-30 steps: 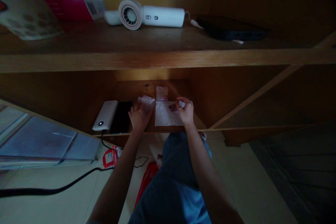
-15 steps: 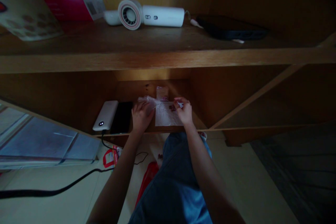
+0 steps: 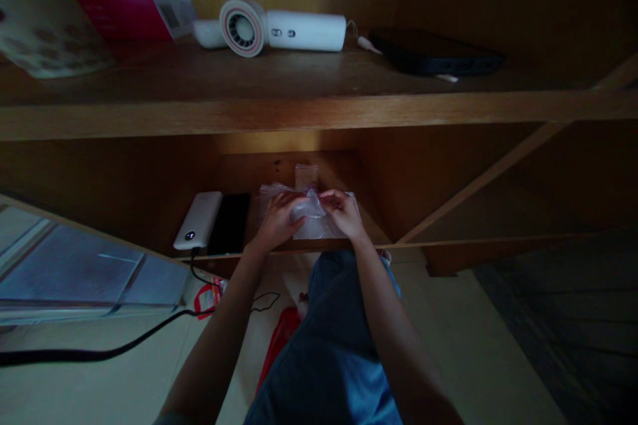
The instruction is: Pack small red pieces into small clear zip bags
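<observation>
In the lower compartment, my left hand curls around a small clear plastic bag, thumb below and fingers above. My right hand has its fingertips pinched together at the right edge of this bag; anything else inside the pinch is hidden. Beneath both hands a larger, flat, clear plastic bag lies on the shelf. Behind them is a small zip bag, its lower end covered. More crinkled clear plastic spreads out behind my left hand.
Left of my hands lie a dark flat phone-like slab and a white power bank with a black cable. On the upper shelf are a handheld fan, a black phone, a pink box and a cup.
My left hand has moved right and lifted a clear bag. My right fingers have come left to meet it. The small white and dark-red bits by the right hand are now out of sight.
</observation>
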A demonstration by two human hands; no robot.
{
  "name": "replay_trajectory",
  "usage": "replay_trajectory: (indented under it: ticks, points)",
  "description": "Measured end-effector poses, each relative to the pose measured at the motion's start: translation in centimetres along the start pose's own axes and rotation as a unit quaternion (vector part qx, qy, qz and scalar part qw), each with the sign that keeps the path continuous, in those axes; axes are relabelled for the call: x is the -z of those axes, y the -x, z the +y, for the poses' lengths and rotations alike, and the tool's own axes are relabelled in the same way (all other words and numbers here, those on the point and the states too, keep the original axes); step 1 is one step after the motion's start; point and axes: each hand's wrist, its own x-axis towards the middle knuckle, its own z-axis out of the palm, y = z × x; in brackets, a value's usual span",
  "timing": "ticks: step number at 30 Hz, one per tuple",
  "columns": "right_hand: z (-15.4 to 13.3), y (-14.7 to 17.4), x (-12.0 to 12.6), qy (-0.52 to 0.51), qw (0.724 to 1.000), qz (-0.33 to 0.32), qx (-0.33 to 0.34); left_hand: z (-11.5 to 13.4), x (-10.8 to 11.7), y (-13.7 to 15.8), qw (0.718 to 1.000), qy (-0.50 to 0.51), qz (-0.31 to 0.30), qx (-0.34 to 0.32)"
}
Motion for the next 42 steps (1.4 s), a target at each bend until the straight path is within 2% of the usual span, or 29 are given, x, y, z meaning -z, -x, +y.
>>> replay_trajectory:
  ticks: [6,16,20,25,31,37,42]
  points:
    - [1.0,-0.2,-0.1,-0.060,0.998,-0.018,-0.010,0.6,-0.5,0.0,0.999,-0.012,-0.017,0.028]
    - [0.5,0.0,0.0,-0.112,0.992,-0.043,-0.033,1.0,-2.4,-0.6,0.998,-0.033,0.025,0.056]
    - [0.4,-0.1,0.1,-0.093,0.994,-0.043,-0.026,0.9,-2.3,-0.7,0.997,-0.043,0.030,0.048]
    - [-0.2,0.1,0.0,-0.021,0.999,-0.044,-0.002,1.3,-1.5,-1.0,0.996,-0.082,0.020,0.043]
    - [-1.2,0.5,-0.2,0.094,0.993,-0.030,0.067,1.7,-1.5,-1.2,0.994,-0.106,0.015,0.035]
    - [-0.8,0.5,-0.3,0.041,0.999,-0.034,0.012,1.0,-2.3,-1.1,0.996,-0.075,0.025,0.030]
    - [-0.4,0.6,-0.2,0.033,0.997,-0.067,0.030,0.2,-2.6,-0.9,0.998,-0.051,0.026,0.040]
